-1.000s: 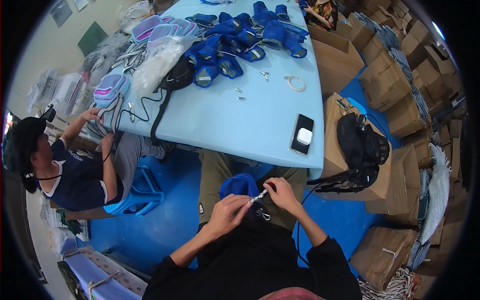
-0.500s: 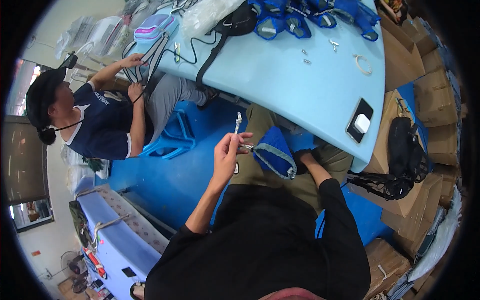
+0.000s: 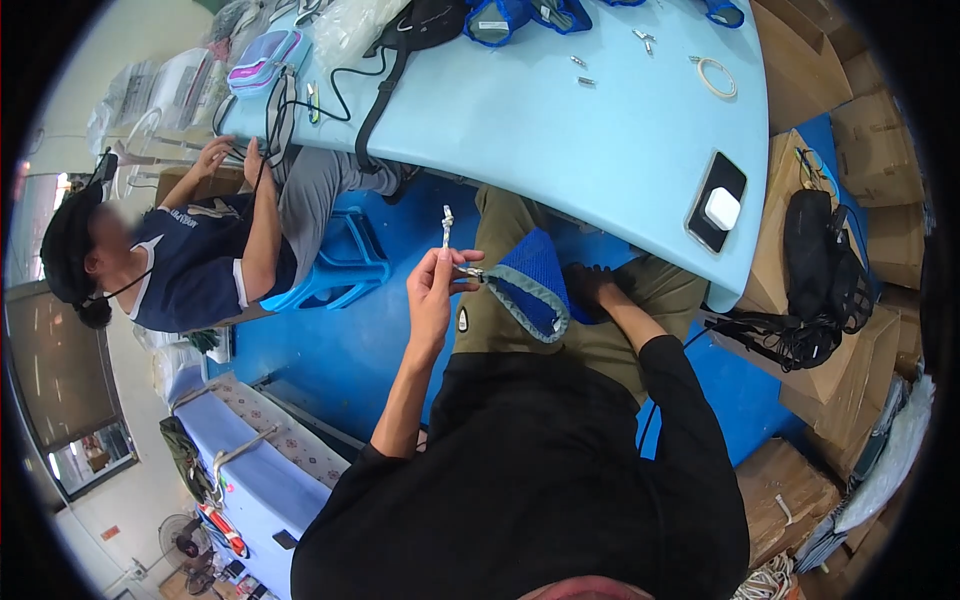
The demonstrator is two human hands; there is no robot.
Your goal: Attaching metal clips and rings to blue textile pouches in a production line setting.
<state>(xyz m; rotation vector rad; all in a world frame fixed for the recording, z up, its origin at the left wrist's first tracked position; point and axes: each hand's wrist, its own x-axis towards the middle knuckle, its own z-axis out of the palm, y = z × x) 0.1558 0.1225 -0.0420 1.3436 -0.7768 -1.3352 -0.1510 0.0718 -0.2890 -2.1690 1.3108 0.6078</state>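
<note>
A white knotted cord end (image 3: 447,226) stands upright out of my left hand (image 3: 432,290), pinched between thumb and fingers. Beside those fingers, a small metallic-looking piece (image 3: 470,272) joins the corner of a blue mesh pouch (image 3: 542,272). The pouch hangs over my lap with its grey-green trimmed mouth toward me. At the pouch's right side is my right hand (image 3: 588,285), dark, as if gloved, and closed on the fabric; its fingers are partly hidden.
Ahead is a light blue table (image 3: 560,130) with several blue mesh pouches, small cord pieces (image 3: 586,82), a tape roll (image 3: 716,78) and a phone (image 3: 716,200) under a white case. A co-worker (image 3: 200,250) sits left, handling straps. Cardboard boxes (image 3: 875,150) line the right.
My view has shifted, so the table sits higher in it. My left hand still pinches the cord, and the pouch mouth has turned slightly. The co-worker's hands have come closer together.
</note>
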